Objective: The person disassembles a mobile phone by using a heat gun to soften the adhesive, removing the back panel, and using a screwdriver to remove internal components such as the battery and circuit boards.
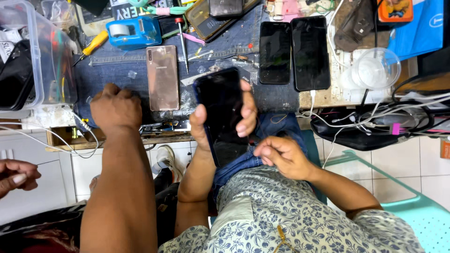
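Two hands belong to the wearer. The left hand (pixel 200 133) grips a dark phone (pixel 222 105), thumb along its left edge and fingers wrapped over its right edge. This phone's long axis runs away from the body, its far end over the denim-covered bench (pixel 112 70). Just right of the phone's near end, the right hand (pixel 281 157) rests on the jeans (pixel 274 125), fingers bunched closed with nothing visible in them. Left of the phone, another person's fist (pixel 116 107) presses the bench beside a gold phone (pixel 162 77); two black phones (pixel 294 52) lie right of its far end
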